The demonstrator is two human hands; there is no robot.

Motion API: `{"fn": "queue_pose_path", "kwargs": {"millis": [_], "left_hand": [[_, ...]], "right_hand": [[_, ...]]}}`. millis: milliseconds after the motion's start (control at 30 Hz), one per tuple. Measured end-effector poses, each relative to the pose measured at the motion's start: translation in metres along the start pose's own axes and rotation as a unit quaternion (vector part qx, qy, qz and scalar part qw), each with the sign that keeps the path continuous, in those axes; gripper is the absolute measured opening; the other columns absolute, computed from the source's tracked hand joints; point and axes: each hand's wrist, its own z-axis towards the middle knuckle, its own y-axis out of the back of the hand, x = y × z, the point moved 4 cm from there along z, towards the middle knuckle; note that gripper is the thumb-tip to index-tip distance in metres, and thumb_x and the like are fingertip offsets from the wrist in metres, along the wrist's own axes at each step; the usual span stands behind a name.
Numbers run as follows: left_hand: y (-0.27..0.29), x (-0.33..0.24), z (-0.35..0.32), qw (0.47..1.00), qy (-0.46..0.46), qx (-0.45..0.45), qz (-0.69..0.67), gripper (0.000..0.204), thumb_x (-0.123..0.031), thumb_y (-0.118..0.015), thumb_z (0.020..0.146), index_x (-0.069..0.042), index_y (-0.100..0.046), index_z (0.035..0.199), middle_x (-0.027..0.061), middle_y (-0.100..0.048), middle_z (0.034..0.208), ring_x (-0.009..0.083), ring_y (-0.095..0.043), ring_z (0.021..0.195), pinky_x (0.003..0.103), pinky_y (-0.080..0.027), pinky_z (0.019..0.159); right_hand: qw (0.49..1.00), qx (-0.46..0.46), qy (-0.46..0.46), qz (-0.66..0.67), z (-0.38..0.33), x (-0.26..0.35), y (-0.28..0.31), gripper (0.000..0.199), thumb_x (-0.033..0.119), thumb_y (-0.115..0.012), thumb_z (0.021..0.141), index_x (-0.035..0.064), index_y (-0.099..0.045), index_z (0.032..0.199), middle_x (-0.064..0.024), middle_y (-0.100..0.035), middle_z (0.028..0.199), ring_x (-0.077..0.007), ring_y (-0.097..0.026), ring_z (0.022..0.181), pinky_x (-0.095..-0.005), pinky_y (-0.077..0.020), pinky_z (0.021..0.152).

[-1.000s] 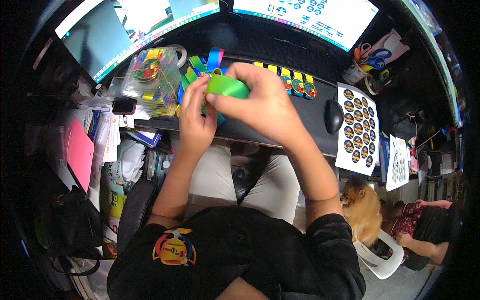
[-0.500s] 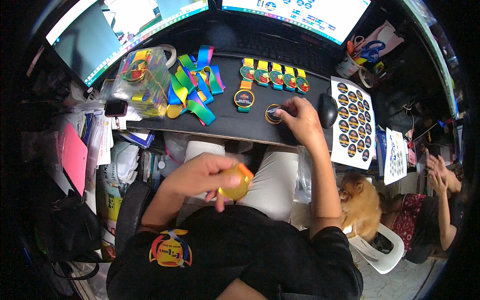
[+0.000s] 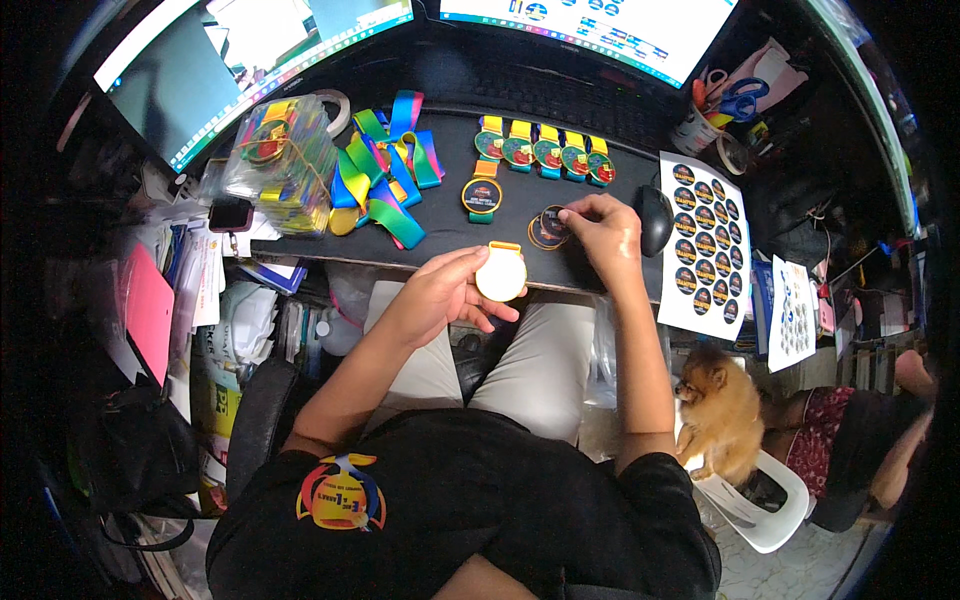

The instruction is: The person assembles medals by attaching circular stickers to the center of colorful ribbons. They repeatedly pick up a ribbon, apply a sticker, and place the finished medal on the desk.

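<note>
Up comes the left hand (image 3: 445,290) from the lap to the desk edge (image 3: 300,248), carrying the gold medal disc (image 3: 501,273) with it, while the right hand (image 3: 600,232) stays planted on the desk where it was half a second back. Left fingers are curled round the disc, thumb and fingertips gripping its rim, pale face up, just over the front edge of the black desk. Right fingertips are pinched down on a dark round sticker (image 3: 553,222) that lies over another round piece on the desk, just left of the black mouse (image 3: 655,218). Beyond them sits one finished medal (image 3: 481,196), then a row of four medals (image 3: 545,155) with yellow ribbons. Loose rainbow ribbons (image 3: 385,170) pile to the left, and a white sticker sheet (image 3: 705,245) lies to the right.
</note>
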Motion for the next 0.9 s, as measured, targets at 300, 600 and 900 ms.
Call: {"fn": "queue_pose_path", "kwargs": {"millis": [300,600,900], "left_hand": [[-0.018,0.012,0.018,0.994,-0.068,-0.068,0.055,0.046,-0.035,-0.039,0.099,0.002,-0.044,0.127,0.0174,-0.061,0.109,0.0289,-0.068,0.087,0.031,-0.057,0.063],[-0.044,0.016,0.025,0.981,-0.161,-0.066,0.089,0.029,-0.010,-0.046,0.096,0.002,-0.047,0.122,0.0082,-0.060,0.106,0.0144,-0.065,0.087,0.023,-0.055,0.070],[-0.054,0.020,0.025,0.954,-0.228,-0.127,0.145,0.026,-0.001,-0.048,0.093,0.005,-0.050,0.118,0.0048,-0.061,0.100,0.0065,-0.060,0.086,0.021,-0.053,0.071]], "right_hand": [[0.888,0.093,-0.079,0.444,-0.054,0.045,-0.009,0.041,-0.009,-0.046,0.084,0.0005,-0.049,0.124,-0.0124,-0.055,0.107,-0.0208,-0.068,0.076,-0.0237,-0.0571,0.057],[0.906,-0.121,-0.012,0.404,-0.074,0.031,-0.022,0.012,0.000,-0.066,0.083,0.0042,-0.056,0.087,0.0007,-0.058,0.080,-0.0023,-0.051,0.070,-0.0168,-0.0413,0.060],[0.942,-0.208,0.263,-0.036,-0.083,0.055,-0.003,0.025,-0.001,-0.065,0.077,0.0001,-0.062,0.102,-0.0151,-0.063,0.088,-0.0301,-0.057,0.077,-0.0386,-0.0464,0.070]]}}
